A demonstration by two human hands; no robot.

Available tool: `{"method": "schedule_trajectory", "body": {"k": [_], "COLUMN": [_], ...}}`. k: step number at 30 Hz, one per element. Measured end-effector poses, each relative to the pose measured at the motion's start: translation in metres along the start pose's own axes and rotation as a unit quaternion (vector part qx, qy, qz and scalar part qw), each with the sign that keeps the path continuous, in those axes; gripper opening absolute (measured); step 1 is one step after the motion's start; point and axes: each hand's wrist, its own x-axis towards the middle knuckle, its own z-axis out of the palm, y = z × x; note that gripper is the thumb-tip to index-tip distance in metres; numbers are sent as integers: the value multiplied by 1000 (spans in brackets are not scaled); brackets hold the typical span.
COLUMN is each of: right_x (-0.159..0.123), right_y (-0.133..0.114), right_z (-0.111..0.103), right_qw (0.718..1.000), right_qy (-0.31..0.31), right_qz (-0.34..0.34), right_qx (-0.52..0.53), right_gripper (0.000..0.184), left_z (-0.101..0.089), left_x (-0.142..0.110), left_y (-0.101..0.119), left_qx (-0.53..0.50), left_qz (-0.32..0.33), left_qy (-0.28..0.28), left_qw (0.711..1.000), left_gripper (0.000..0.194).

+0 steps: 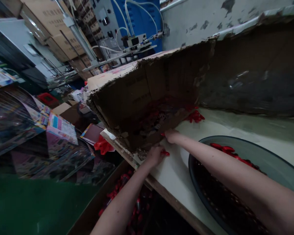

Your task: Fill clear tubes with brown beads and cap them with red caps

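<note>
My left hand point(155, 156) is over the pale tabletop at the mouth of a cardboard box lying on its side. Its fingers are closed on a small glossy red part point(165, 153), whose exact kind I cannot make out. Just beyond it, my right hand point(171, 135) is closed at the box's lower edge, with a bit of red showing at its fingertips. The cardboard box point(147, 76) has a torn rim, and small red and pale pieces lie in its dark inside. A cluster of red parts point(195, 116) rests by the box's right corner.
Under my right forearm stands a large basin point(237, 141) with small dark pieces and red parts inside. Below the table's wooden edge point(176, 204), a carton holds more red parts point(120, 186). Stacked printed packages point(61, 127) stand left. Behind is a machine with tubes point(134, 42).
</note>
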Motion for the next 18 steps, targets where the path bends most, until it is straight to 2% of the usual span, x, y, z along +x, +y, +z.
{"method": "schedule_trajectory", "body": {"k": [3, 6, 8, 10, 12, 13, 16, 18], "right_x": [-24, -77, -119, -158, -190, -204, -247, -283], "right_y": [18, 52, 77, 97, 112, 118, 139, 159], "right_z": [-26, -54, -64, -62, -54, -49, -37, -29], "right_qw": [1000, 996, 992, 991, 991, 989, 967, 942], "right_qy": [17, 80, 114, 98, 73, 79, 189, 259], "right_qz": [16, 29, 51, 74, 95, 108, 158, 194], "right_qx": [2, 13, 34, 48, 60, 63, 70, 93], "right_gripper": [22, 21, 28, 32, 35, 37, 40, 40], "left_z": [-14, -28, -34, -32, -21, -12, 21, 42], "left_x": [-3, -5, -6, -7, -7, -6, -4, -4], "left_y": [11, 36, 62, 92, 124, 139, 174, 187], "left_qx": [-19, -141, -266, -375, -462, -500, -601, -646], "left_qz": [0, -3, -16, -28, -30, -32, -62, -93], "left_qy": [32, 68, 63, 35, 4, -12, -73, -113], "left_qw": [999, 988, 962, 926, 886, 865, 794, 749], "left_gripper": [10, 15, 20, 25, 27, 28, 31, 32]}}
